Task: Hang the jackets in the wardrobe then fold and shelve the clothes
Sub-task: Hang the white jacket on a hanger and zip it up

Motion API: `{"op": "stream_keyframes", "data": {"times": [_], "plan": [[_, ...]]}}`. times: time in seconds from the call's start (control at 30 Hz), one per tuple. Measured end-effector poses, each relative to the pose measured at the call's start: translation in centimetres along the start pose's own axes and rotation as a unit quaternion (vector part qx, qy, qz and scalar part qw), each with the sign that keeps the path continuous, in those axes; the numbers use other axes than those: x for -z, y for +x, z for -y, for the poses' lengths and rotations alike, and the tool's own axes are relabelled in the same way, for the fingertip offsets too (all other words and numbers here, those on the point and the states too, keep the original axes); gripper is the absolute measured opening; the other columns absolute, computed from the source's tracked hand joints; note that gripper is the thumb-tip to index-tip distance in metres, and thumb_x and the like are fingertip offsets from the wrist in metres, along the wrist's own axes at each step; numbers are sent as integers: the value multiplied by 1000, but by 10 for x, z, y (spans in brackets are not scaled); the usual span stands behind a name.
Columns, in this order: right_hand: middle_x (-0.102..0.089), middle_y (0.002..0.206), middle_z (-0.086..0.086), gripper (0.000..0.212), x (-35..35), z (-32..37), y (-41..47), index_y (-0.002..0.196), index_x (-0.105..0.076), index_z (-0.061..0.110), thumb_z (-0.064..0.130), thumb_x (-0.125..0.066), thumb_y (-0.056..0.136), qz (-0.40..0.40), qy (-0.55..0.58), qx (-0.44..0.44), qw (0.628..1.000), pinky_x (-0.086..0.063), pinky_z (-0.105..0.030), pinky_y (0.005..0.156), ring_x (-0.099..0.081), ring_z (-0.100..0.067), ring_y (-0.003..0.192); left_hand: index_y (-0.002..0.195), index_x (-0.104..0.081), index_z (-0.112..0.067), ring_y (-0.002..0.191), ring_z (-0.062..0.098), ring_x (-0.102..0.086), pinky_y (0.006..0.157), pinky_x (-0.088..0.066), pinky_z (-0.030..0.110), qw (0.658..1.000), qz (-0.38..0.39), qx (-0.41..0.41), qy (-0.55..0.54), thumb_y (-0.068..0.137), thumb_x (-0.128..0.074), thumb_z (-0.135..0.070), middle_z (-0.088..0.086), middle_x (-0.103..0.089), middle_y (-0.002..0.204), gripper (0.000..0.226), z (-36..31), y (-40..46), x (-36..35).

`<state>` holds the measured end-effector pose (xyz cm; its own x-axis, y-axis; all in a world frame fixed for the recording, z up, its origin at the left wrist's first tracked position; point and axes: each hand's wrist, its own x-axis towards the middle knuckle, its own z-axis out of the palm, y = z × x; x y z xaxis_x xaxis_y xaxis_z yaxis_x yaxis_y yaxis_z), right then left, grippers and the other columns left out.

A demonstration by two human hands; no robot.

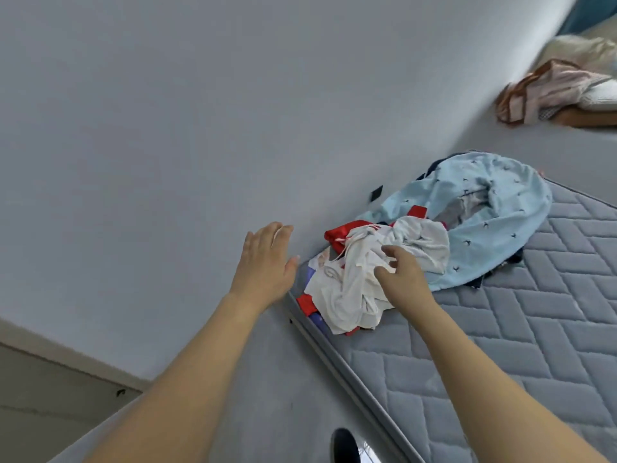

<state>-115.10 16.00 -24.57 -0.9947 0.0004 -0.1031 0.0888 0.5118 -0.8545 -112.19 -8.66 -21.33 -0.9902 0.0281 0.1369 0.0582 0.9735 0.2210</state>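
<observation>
- The right hand (pixel 402 274) reached over the near side of the white garment (pixel 360 279), its fingers (pixel 389 252) curled down into the crumpled cloth and pinching a fold of it.
- The left hand (pixel 267 259) was held flat and spread, fingers straight, grasping nothing; it hovered in front of the grey wall (pixel 167 128), just left of the mattress corner and apart from the clothes.
- The white garment lay bunched at the corner of the mattress (pixel 500 345), directly under the right fingers and to the right of the left ones.
- Red cloth (pixel 337 233) showed from beneath the white garment at its far side, and again as a small red patch at its near left edge; whether that was one piece or two could not be told.
- One pale blue garment (pixel 494 208) with small dark prints lay behind the white one, touching it, curved in a ring, with dark fabric peeking out from under its edges.
- So the heap held at least three garments by colour: one white, one red, one pale blue.
- The quilted grey mattress carried the whole heap, pushed against the wall.
- Far off at the upper right, a separate pile of pinkish and brown cloth (pixel 547 91) lay well apart from the hands.
</observation>
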Motion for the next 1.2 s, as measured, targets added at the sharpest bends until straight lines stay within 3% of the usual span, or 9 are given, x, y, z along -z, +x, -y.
{"op": "stream_keyframes", "data": {"times": [0.37,0.6,0.7,0.77,0.83,0.9,0.97,1.03,1.2], "plan": [[-49,143,-2,51,13,-76,167,141,-45,15,15,-52,91,-99,81,-197,972,-38,-30,92,-51,-22,123,148,-36,-16,141,24,-32,117,-25,38,986,134,-50,-88,97,-52,-25,5,-33,155,54,-5,219,-83],[-48,140,-3,49,-25,-142,237,142,-43,15,15,-49,93,-119,115,-327,930,-45,-45,103,-50,-21,118,136,-50,-20,112,15,-52,91,-45,31,918,311,17,-245,91,-57,-28,3,-50,140,46,-41,360,-230],[-48,142,-2,51,-46,-195,255,143,-42,16,14,-49,93,-125,101,-372,914,-43,-37,99,-50,-18,120,145,-40,-17,129,24,-41,103,-37,36,911,349,14,-217,88,-61,-31,8,-38,152,62,-60,397,-329],[-47,143,0,51,-57,-227,262,143,-42,18,15,-49,92,-136,85,-397,904,-43,-33,92,-50,-18,122,150,-29,-22,146,31,-15,114,-26,48,911,392,-4,-131,80,-68,-46,7,-13,161,83,-65,408,-390],[-47,143,0,50,-69,-256,266,141,-44,20,14,-50,92,-141,74,-410,898,-45,-27,78,-52,-16,114,141,-39,-25,148,31,-6,113,-26,53,895,443,-43,-16,75,-68,-56,3,-2,161,79,-62,408,-436],[-48,141,3,50,-78,-273,269,141,-44,22,15,-50,92,-138,80,-423,892,-42,-20,66,-53,-13,106,112,-60,-18,132,29,-36,102,-39,46,899,431,-74,-24,80,-63,-48,7,-35,145,44,-56,408,-461],[-49,139,4,51,-84,-280,273,141,-43,23,16,-50,91,-126,92,-433,888,-42,-23,68,-53,-12,103,69,-54,-15,79,20,-52,70,-46,39,908,382,-47,-166,84,-62,-35,2,-54,84,26,-47,409,-458],[-47,141,3,54,-86,-279,284,143,-41,24,18,-52,90,-100,89,-431,893,-46,-28,78,-54,-15,110,59,-36,-18,53,13,-32,52,-30,32,865,380,27,-327,83,-64,-24,-5,-33,57,38,-37,414,-434],[-40,142,10,78,-78,-254,332,150,-25,32,22,-65,84,-29,133,-358,924,-43,-33,99,-43,-13,127,74,-50,0,69,25,-37,59,-34,31,703,440,126,-545,53,-61,-19,9,-42,75,31,-24,430,-353]]}}
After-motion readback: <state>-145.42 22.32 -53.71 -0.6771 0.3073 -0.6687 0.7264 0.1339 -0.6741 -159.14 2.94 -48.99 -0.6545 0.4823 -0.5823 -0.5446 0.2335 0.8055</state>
